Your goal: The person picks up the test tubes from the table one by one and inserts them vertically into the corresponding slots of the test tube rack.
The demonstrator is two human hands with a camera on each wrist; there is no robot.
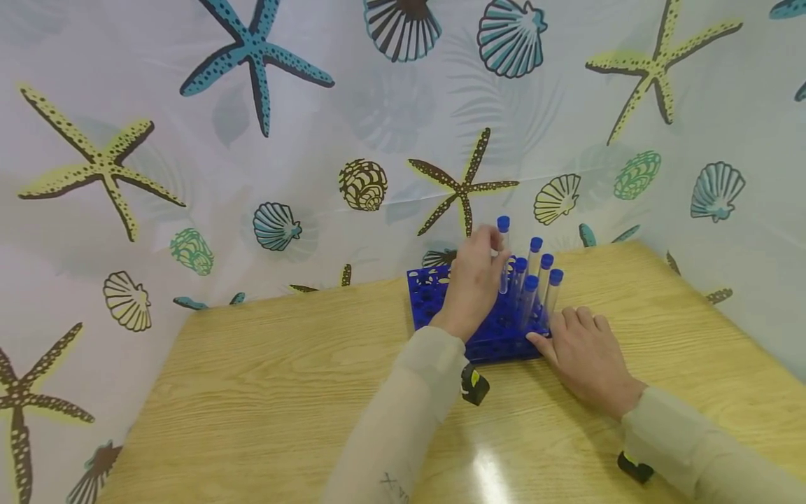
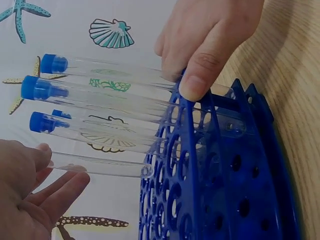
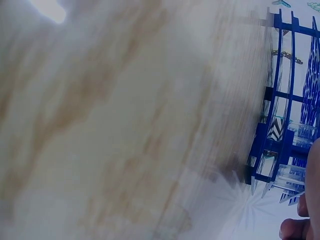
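Observation:
My left hand (image 1: 471,283) pinches a clear test tube (image 2: 105,165) with a blue cap (image 1: 503,223). In the left wrist view the tube's rounded bottom is right at the top plate of a blue test tube rack (image 2: 187,150). Several other blue-capped test tubes (image 2: 107,96) stand in the rack's holes at its right end. My right hand (image 1: 585,353) grips the rack's near right corner, the thumb (image 2: 197,85) on the top plate's edge. Part of that hand shows at the right edge of the right wrist view.
The rack stands on a wood-grain table (image 1: 271,392), near its back edge. Behind and beside it hangs a pale cloth (image 1: 340,42) printed with starfish and shells. Dark devices (image 1: 475,385) are strapped at both wrists.

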